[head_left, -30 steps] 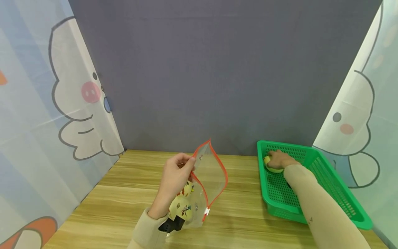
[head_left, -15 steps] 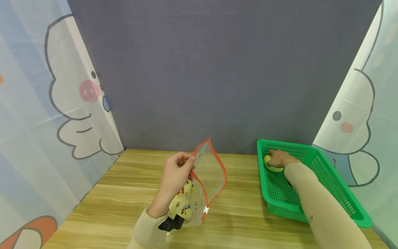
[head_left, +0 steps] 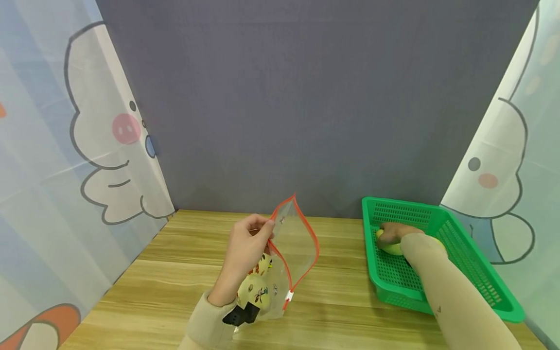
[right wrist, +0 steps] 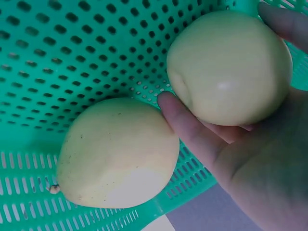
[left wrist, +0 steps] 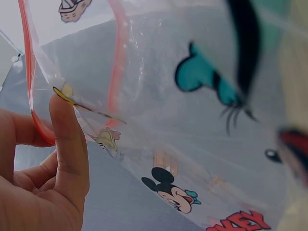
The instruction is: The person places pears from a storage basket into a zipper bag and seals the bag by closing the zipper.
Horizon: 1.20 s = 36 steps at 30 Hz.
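Observation:
My left hand [head_left: 245,248] pinches the red-edged rim of a clear zip bag [head_left: 302,248] printed with cartoon figures. The bag's mouth gapes, and pale yellow round fruits [head_left: 255,290] show through its side, partly behind the wrist. In the left wrist view, the bag's film [left wrist: 149,96] fills most of the picture. My right hand [head_left: 398,232] is down inside the green basket [head_left: 371,262], gripping a smooth pale yellow-green fruit [right wrist: 228,67], perhaps a pear or apple. Beside the thumb in the right wrist view lies a second, speckled fruit with a stem [right wrist: 118,154].
The basket has slotted walls and stands at the right of the wooden table [head_left: 175,272]. A grey cloth backdrop [head_left: 280,107] rises behind the table. Printed curtains [head_left: 39,160] hang at both sides.
My right hand has shifted slightly towards me within the basket, the fruit moving with it. More of another fruit shows past the right sleeve. The left hand and bag stay almost in place.

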Each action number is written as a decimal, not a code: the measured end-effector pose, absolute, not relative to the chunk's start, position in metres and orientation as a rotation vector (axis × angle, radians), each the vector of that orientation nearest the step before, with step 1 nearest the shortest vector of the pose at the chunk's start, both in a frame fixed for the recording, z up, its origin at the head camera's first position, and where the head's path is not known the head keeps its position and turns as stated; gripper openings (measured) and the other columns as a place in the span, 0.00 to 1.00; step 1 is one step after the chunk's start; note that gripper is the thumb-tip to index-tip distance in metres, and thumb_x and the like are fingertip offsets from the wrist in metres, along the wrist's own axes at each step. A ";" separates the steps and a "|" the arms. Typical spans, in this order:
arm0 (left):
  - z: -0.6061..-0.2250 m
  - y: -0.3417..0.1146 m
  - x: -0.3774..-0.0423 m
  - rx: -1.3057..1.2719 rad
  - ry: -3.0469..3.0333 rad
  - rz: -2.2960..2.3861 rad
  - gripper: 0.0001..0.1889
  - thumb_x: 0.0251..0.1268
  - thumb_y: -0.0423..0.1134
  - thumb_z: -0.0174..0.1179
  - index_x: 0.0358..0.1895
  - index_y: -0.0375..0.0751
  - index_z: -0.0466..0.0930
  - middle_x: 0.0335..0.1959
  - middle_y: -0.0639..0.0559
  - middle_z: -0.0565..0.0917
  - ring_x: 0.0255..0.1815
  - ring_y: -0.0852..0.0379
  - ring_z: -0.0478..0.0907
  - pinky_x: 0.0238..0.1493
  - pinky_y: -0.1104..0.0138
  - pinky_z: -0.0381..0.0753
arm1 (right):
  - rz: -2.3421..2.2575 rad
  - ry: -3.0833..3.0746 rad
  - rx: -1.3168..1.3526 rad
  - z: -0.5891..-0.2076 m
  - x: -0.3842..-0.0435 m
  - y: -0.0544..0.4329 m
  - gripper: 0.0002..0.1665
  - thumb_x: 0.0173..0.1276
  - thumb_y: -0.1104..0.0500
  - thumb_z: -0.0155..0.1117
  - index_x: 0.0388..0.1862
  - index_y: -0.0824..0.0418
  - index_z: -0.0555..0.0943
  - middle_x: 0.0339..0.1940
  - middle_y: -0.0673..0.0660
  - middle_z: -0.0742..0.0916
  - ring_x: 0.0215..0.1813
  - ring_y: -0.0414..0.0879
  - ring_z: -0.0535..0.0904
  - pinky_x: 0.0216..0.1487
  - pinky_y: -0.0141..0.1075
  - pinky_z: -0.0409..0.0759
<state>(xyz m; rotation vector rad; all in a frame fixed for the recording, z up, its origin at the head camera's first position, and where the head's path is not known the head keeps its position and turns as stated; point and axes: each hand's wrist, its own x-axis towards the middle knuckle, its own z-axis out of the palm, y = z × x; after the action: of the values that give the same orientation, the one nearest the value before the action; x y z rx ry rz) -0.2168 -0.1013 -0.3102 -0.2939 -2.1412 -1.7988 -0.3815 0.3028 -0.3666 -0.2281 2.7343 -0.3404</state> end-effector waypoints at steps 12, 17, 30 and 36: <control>-0.308 -0.102 -0.216 -0.292 -2.141 -1.803 0.07 0.74 0.34 0.61 0.39 0.34 0.85 0.26 0.45 0.81 0.16 0.50 0.80 0.22 0.50 0.86 | -0.390 2.803 -0.259 -0.366 -0.376 0.306 0.48 0.60 0.55 0.62 0.74 0.79 0.61 0.60 0.77 0.76 0.53 0.65 0.75 0.50 0.57 0.77; -0.308 -0.103 -0.215 -0.290 -2.142 -1.802 0.07 0.74 0.34 0.61 0.39 0.34 0.85 0.26 0.45 0.81 0.16 0.51 0.80 0.22 0.50 0.86 | -0.377 2.814 -0.248 -0.364 -0.374 0.307 0.48 0.63 0.51 0.61 0.73 0.80 0.60 0.59 0.77 0.76 0.53 0.65 0.75 0.51 0.59 0.78; -0.309 -0.104 -0.216 -0.308 -2.145 -1.795 0.07 0.74 0.35 0.61 0.39 0.34 0.85 0.27 0.41 0.82 0.16 0.51 0.79 0.20 0.56 0.86 | -0.358 2.882 -0.307 -0.340 -0.367 0.301 0.41 0.64 0.47 0.59 0.65 0.78 0.70 0.46 0.67 0.81 0.44 0.58 0.76 0.43 0.51 0.79; -0.308 -0.103 -0.215 -0.295 -2.154 -1.797 0.07 0.74 0.35 0.61 0.39 0.35 0.85 0.27 0.42 0.82 0.16 0.50 0.79 0.19 0.61 0.85 | -0.290 2.917 -0.312 -0.328 -0.361 0.300 0.49 0.66 0.43 0.59 0.71 0.81 0.64 0.62 0.79 0.76 0.58 0.70 0.75 0.53 0.62 0.78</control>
<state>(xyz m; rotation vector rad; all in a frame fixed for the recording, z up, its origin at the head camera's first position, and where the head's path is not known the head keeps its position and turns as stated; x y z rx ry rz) -0.2155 -0.1028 -0.3085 -0.2951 -2.1538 -1.7966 -0.3612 0.3005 -0.3284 -0.3124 2.9171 -0.2898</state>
